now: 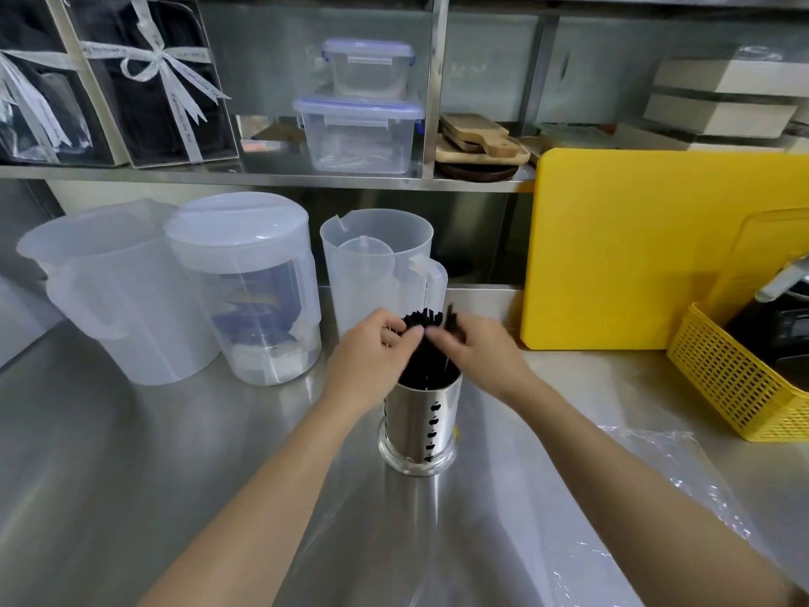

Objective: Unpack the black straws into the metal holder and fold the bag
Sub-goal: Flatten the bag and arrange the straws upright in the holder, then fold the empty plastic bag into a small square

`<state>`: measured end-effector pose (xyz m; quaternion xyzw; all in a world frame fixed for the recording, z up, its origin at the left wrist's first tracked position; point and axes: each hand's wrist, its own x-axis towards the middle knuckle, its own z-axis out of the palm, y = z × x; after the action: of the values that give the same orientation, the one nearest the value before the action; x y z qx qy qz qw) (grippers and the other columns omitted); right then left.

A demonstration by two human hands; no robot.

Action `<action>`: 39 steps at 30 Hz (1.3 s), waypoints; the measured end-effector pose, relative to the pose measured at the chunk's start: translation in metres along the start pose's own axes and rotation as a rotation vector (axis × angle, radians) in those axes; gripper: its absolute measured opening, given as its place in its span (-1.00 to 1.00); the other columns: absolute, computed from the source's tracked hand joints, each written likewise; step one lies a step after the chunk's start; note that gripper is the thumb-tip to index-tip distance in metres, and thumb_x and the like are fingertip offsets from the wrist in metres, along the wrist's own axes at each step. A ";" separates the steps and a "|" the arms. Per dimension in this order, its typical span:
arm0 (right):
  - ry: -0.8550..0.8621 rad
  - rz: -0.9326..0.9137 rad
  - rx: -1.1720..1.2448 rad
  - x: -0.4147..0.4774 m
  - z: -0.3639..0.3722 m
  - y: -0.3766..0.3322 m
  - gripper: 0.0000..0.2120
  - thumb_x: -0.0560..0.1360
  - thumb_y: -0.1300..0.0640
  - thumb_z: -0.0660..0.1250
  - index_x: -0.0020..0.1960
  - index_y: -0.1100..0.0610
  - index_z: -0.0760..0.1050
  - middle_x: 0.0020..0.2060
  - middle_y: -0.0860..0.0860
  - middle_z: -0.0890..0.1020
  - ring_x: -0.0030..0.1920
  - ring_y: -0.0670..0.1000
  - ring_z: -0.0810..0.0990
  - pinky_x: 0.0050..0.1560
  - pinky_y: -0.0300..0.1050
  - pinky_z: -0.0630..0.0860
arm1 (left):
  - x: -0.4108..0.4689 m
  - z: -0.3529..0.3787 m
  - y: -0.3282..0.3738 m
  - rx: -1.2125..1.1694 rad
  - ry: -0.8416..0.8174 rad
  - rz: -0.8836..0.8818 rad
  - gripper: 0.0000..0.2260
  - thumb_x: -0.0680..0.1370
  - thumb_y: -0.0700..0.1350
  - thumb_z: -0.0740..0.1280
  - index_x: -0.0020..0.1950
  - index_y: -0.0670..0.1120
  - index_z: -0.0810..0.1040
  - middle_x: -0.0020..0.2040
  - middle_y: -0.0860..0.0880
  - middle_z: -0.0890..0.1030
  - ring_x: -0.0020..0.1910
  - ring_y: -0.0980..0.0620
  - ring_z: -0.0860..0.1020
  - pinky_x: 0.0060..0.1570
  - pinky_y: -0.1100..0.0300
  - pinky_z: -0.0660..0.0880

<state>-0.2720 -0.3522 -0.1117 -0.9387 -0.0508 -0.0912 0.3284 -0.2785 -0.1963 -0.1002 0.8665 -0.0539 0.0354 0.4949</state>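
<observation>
Head view: straws (427, 359) upright in holder (431, 424) on counter (131, 453). Left hand (372, 357) grips the bundle, right hand (477, 348) pinches a few. Bag (652, 470) lies flat nearby.

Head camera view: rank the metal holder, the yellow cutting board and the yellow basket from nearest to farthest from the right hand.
From the right hand, whose fingers pinch the black straws:
1. Metal holder, just below and left of the hand.
2. Yellow cutting board, standing upright to its right, at the back.
3. Yellow basket, at the far right of the counter.
</observation>
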 end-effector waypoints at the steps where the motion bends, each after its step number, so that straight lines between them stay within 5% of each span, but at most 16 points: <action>1: -0.063 0.033 -0.113 -0.002 0.007 0.006 -0.66 0.47 -0.19 0.22 -0.11 0.11 0.42 -0.26 0.02 0.58 -0.18 0.10 0.58 -0.17 0.06 0.52 | -0.004 0.003 -0.001 0.100 -0.019 0.034 -0.80 0.45 0.13 0.31 -0.06 0.04 0.52 -0.25 0.15 0.58 -0.13 0.01 0.60 0.01 0.01 0.53; 6: -0.022 0.045 -0.165 -0.018 -0.003 0.017 -0.57 0.47 -0.20 0.24 0.18 0.08 0.42 -0.19 -0.04 0.53 -0.15 0.01 0.53 -0.13 -0.02 0.50 | -0.023 0.015 0.000 0.293 -0.068 0.183 -0.71 0.47 0.19 0.25 0.12 0.10 0.47 -0.01 0.12 0.64 -0.04 0.12 0.59 0.02 0.05 0.53; 13: 0.154 0.115 -0.170 -0.055 -0.065 0.053 -0.55 0.46 -0.17 0.28 0.23 0.08 0.41 -0.10 0.00 0.55 -0.13 0.01 0.48 -0.18 -0.12 0.37 | -0.051 0.069 0.023 0.341 -0.162 0.368 -0.67 0.48 0.19 0.25 0.15 0.05 0.47 0.04 0.09 0.60 0.06 0.06 0.55 0.05 0.07 0.48; 26: 0.049 0.719 -0.317 -0.216 -0.086 0.209 -0.43 0.49 -0.16 0.24 0.38 0.13 0.27 0.31 0.15 0.44 0.28 0.20 0.42 0.23 0.06 0.37 | -0.119 0.203 -0.016 0.558 -0.545 0.368 -0.45 0.52 0.24 0.14 0.44 0.02 0.21 0.45 0.02 0.28 0.45 0.02 0.22 0.35 0.14 0.18; 34: 0.125 0.999 -0.085 -0.248 -0.076 0.246 -0.49 0.44 -0.04 0.34 0.26 0.22 0.35 0.16 0.20 0.52 0.21 0.23 0.47 0.21 0.05 0.39 | -0.140 0.227 -0.041 0.672 -0.632 0.184 -0.35 0.49 0.27 0.18 0.49 0.06 0.07 0.56 -0.09 -0.07 0.53 -0.07 -0.06 0.46 0.01 -0.03; 36: 0.142 1.053 0.091 -0.248 -0.079 0.251 -0.64 0.42 0.04 0.39 0.12 0.19 0.42 -0.04 0.15 0.58 0.07 0.19 0.55 0.09 -0.01 0.43 | -0.140 0.227 -0.038 0.604 -0.602 0.074 -0.29 0.43 0.26 0.29 0.48 0.08 0.09 0.55 -0.09 -0.11 0.52 -0.11 -0.08 0.46 -0.03 -0.02; 39: 0.152 1.035 0.351 -0.250 -0.087 0.254 -0.87 0.39 0.24 0.41 -0.30 0.19 0.50 -0.41 0.11 0.55 -0.40 0.06 0.56 -0.29 -0.13 0.46 | -0.135 0.224 -0.031 0.548 -0.500 -0.112 -0.06 0.29 0.20 0.47 0.49 0.02 0.01 0.53 -0.14 -0.02 0.49 -0.16 0.04 0.43 -0.04 0.08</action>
<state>-0.4893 -0.6137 -0.2508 -0.7630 0.4269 0.0245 0.4849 -0.4065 -0.3657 -0.2554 0.9504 -0.1140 -0.1913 0.2174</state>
